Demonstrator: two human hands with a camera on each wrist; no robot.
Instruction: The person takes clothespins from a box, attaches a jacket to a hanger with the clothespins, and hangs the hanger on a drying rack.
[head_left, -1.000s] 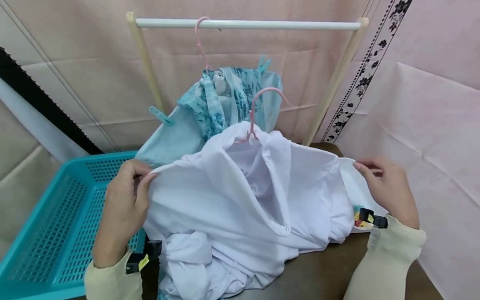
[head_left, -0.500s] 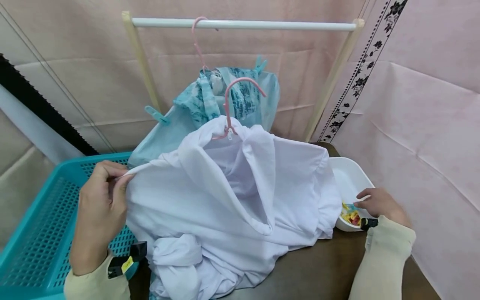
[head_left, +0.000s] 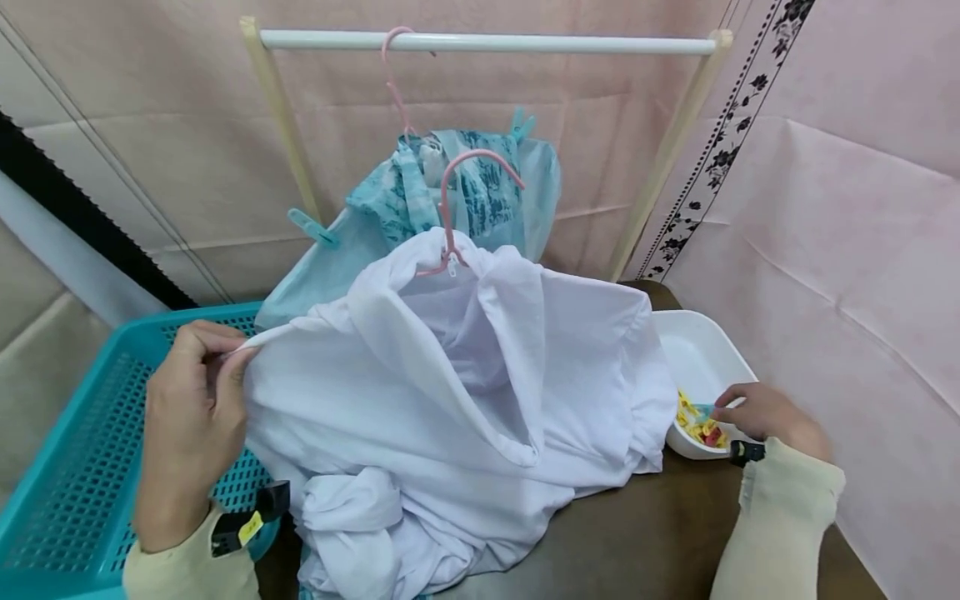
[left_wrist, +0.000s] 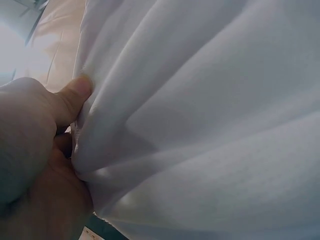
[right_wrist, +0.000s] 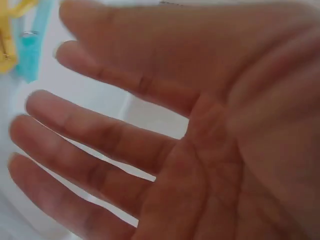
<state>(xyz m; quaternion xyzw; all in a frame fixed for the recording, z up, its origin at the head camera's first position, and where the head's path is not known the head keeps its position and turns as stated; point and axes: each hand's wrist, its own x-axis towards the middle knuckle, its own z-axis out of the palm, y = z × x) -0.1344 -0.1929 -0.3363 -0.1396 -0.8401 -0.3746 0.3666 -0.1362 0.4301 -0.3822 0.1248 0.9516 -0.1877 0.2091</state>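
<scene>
The right hand (head_left: pixel 776 417), fingers spread and holding nothing, has come down near the small yellow and blue plastic clips (head_left: pixel 707 430) in the white plastic tray (head_left: pixel 697 358) at right, so the left hand (head_left: pixel 187 417) alone pinches the white cloth garment (head_left: pixel 420 417), mid-scene, by its left edge

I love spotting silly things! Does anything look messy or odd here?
Yes: the white garment is bunched up at its lower left in the head view, not smooth. Its pink hanger has its hook off the white bar, which looks unfinished. I see nothing spilled.
</scene>
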